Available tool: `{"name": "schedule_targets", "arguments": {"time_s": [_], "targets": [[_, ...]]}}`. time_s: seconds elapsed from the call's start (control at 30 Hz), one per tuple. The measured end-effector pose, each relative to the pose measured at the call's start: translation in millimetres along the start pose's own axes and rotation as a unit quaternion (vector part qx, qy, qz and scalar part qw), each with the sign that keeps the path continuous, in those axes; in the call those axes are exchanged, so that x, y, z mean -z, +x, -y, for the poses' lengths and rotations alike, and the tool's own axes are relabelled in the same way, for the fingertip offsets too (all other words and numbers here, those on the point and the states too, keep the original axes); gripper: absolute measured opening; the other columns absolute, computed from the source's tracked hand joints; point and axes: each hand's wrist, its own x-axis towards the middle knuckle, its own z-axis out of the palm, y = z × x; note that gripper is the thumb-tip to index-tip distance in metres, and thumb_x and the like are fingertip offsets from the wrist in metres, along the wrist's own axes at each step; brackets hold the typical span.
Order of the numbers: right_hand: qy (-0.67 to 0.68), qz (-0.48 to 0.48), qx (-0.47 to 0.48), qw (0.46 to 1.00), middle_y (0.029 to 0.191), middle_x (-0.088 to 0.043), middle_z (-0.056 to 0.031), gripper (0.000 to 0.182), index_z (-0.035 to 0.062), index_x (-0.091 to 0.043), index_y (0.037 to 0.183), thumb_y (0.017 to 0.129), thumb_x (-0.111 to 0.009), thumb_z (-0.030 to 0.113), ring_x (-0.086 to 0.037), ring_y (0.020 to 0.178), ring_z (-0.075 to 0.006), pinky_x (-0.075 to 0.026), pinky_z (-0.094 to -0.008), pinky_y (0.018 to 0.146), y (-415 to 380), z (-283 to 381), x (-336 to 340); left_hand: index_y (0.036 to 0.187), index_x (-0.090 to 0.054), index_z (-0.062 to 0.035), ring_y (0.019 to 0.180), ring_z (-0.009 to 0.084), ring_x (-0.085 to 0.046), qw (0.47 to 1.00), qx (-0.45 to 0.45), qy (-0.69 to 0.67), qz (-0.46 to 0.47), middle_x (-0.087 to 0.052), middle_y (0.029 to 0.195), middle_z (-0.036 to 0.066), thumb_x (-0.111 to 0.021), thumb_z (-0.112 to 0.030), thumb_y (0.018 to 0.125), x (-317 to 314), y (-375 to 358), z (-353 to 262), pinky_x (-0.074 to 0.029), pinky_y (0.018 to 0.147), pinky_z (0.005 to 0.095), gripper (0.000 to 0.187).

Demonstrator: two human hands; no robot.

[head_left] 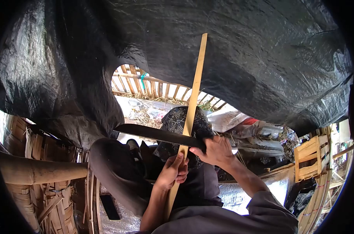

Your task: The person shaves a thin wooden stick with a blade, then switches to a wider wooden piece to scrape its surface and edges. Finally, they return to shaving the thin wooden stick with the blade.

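My left hand (172,171) is closed around a long, pale bamboo strip (196,85), which slants up from my lap toward the dark sheeting. In my right hand (216,151) is a machete (157,133), its dark blade pointing left. The blade lies across the strip just above my left thumb. Beneath the strip, a dark patterned cloth (175,119) drapes over my knee. The machete's handle is mostly hidden by my right fingers.
Black plastic sheeting (247,50) hangs low ahead. A thick bamboo pole (44,170) juts in from the left, above woven bamboo (56,206). A phone-like dark slab (110,207) lies at lower left. A small wooden crate (310,158) stands at right, near bundled bamboo strips (316,199).
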Motion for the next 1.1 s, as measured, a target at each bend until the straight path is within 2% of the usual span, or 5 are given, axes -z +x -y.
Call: {"name": "schedule_targets", "arguments": {"time_s": [0.3,0.5,0.7,0.97,1.1], "targets": [[-0.113,0.072,0.005,0.991,0.057,-0.055,-0.0178,0.066,0.0032,-0.066,0.076,0.069,-0.053,0.067,-0.060,0.063,-0.0314,-0.047,-0.0409,0.059,4,-7,25,0.077,-0.045,-0.0084,0.033,0.0038,-0.022,0.995,0.010,-0.072,0.069,-0.027,0.045,-0.005,-0.037,-0.043,0.093,9,4,3,-0.019,0.030,0.0197,0.039],[0.005,-0.128,-0.027,0.991,0.061,-0.056,-0.0257,0.072,-0.0062,-0.062,0.067,0.082,-0.041,0.062,-0.059,0.058,-0.0407,-0.048,-0.0462,0.056,34,-48,10,0.077,-0.045,-0.0082,0.032,0.0039,-0.022,0.998,0.007,-0.050,0.048,-0.027,0.045,-0.005,-0.037,-0.044,0.093,7,4,0,-0.019,0.029,0.0197,0.040],[-0.069,-0.060,0.103,0.990,0.051,-0.054,-0.0192,0.068,0.0026,-0.066,0.069,0.074,-0.048,0.068,-0.059,0.051,-0.0327,-0.047,-0.0414,0.049,4,-23,14,0.078,-0.046,-0.0077,0.031,0.0039,-0.024,0.995,0.009,-0.076,0.063,-0.028,0.045,-0.004,-0.037,-0.045,0.092,10,3,3,-0.021,0.028,0.0194,0.041],[-0.121,0.037,0.061,0.990,0.051,-0.054,-0.0163,0.070,0.0051,-0.066,0.069,0.073,-0.044,0.072,-0.059,0.049,-0.0288,-0.047,-0.0377,0.048,17,-27,23,0.076,-0.045,-0.0082,0.030,0.0046,-0.024,0.993,0.023,-0.092,0.076,-0.031,0.045,-0.002,-0.035,-0.047,0.092,15,6,6,-0.021,0.028,0.0200,0.043],[-0.005,-0.135,0.009,0.991,0.059,-0.057,-0.0217,0.072,0.0010,-0.064,0.067,0.079,-0.039,0.068,-0.060,0.055,-0.0321,-0.047,-0.0415,0.048,41,-51,13,0.075,-0.044,-0.0081,0.030,0.0048,-0.024,0.997,0.009,-0.064,0.046,-0.031,0.045,-0.002,-0.035,-0.047,0.092,9,4,2,-0.021,0.028,0.0201,0.044]]}}
